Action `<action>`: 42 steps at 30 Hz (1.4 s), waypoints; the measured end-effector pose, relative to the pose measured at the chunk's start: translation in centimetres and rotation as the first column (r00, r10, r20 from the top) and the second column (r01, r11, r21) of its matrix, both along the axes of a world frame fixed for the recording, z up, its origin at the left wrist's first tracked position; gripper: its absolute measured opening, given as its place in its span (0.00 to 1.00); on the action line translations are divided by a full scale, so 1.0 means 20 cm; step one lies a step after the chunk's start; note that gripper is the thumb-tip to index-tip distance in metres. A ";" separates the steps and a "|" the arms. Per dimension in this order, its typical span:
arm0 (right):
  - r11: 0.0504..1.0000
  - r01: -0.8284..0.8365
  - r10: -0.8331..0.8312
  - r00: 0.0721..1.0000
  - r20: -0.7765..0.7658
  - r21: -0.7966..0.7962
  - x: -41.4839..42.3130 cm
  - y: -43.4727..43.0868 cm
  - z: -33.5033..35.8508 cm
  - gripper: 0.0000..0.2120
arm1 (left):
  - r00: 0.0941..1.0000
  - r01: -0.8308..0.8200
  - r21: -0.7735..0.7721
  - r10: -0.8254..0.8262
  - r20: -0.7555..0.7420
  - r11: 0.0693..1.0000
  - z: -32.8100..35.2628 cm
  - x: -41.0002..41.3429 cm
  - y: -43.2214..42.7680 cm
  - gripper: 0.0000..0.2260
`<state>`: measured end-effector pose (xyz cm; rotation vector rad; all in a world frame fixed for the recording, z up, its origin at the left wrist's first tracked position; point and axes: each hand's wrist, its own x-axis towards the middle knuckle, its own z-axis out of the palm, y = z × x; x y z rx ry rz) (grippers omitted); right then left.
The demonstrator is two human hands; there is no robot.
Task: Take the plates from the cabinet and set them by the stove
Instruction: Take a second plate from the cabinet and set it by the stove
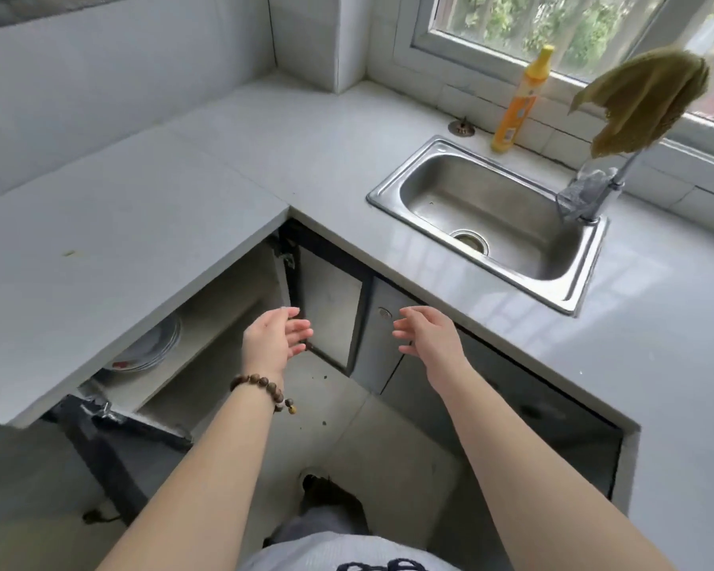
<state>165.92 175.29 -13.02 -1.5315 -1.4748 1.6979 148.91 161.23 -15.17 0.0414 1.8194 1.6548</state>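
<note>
White counters wrapped the corner; beneath the left one, the plates [147, 348] sat stacked flat on the open cabinet [207, 323] shelf. Both hands hung open and empty, the left hand [275, 337] nearer than the right hand [427, 335].

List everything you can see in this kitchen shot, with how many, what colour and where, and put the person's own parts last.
plates: a stack, count unclear, white with a red mark, on the shelf of the open cabinet under the left counter
counter: one, white, L-shaped, along the walls
sink: one, steel, set in the counter at right
tap: one, chrome, behind the sink's right end
cloth: one, olive green, draped over the tap
bottle: one, yellow and orange, upright by the window
drain plug: one, metal, left of the bottle
bead bracelet: one, brown, on the left wrist
left hand: open, empty, before the cabinet
right hand: open, empty, beside it
</note>
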 end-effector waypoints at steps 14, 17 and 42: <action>0.936 -0.351 0.351 0.936 -0.012 -0.001 -0.76 0.17 0.04 0.08 | 0.936 -0.351 0.034 0.351 0.015 0.936 0.02 -0.42 -0.08 0.10; 0.901 -0.433 0.433 0.901 -0.003 -0.015 -0.90 0.14 0.02 0.08 | 0.890 -0.454 0.024 0.453 0.052 0.890 0.00 -0.46 -0.16 0.09; 0.443 -0.891 0.896 0.445 0.010 -0.101 -1.52 -0.17 -0.43 0.08 | 0.520 -0.849 -0.035 0.845 0.127 0.528 -0.30 -0.57 -0.31 0.08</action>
